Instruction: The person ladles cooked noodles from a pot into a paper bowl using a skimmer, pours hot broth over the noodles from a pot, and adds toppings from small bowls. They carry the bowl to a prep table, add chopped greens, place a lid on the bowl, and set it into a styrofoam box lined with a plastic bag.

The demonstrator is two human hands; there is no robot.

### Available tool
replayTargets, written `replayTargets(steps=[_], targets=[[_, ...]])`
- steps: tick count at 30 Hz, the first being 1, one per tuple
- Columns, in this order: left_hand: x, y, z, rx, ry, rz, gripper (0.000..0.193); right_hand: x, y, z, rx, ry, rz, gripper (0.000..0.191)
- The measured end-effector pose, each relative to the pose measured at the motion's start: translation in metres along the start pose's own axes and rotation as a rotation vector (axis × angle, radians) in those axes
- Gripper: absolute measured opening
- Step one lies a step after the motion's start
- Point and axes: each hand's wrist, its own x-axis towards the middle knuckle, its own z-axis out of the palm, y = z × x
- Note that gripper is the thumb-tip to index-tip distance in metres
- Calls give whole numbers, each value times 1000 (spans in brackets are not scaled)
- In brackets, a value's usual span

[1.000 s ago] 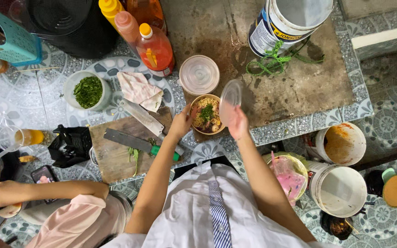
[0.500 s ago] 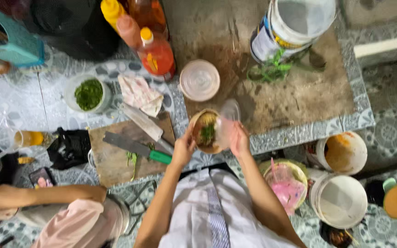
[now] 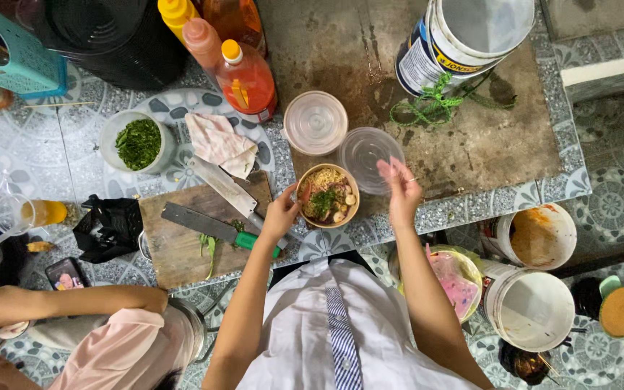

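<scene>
A round paper bowl (image 3: 327, 196) of noodles topped with chopped greens, bits of meat and pale balls sits at the near edge of the counter (image 3: 471, 155), just right of the wooden cutting board (image 3: 182, 238). The left hand (image 3: 281, 214) curls against the bowl's left rim, fingers bent and steadying it. The right hand (image 3: 401, 189) is raised beside the bowl with fingers loosely pinched on the edge of a clear plastic lid (image 3: 365, 158), which tilts just above and to the right of the bowl. A second clear lid (image 3: 315, 122) lies flat behind the bowl. On the board rest a cleaver (image 3: 222, 185) and a green-handled knife (image 3: 211, 229). Farther back stand squeeze bottles: a yellow one (image 3: 175, 13), a reddish one (image 3: 205, 42), and an orange sauce bottle (image 3: 245, 78) with a yellow cap and a yellow-and-red label. A large white can (image 3: 464, 36) with a blue-and-yellow label lies tilted at the back right, green string (image 3: 435, 101) beside it. A white tub of chopped herbs (image 3: 139, 142) stands left of a crumpled cloth (image 3: 219, 143). Another person's arm (image 3: 66, 300) in a pink sleeve reaches at lower left.
</scene>
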Motion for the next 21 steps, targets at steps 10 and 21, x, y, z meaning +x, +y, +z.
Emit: replayTargets(steps=[10, 21], targets=[[26, 10, 0, -43, 117, 79, 27, -62, 39, 20, -1009, -578, -904, 41], [6, 24, 15, 368, 389, 417, 28, -50, 28, 36, -1047, -545, -738, 58]])
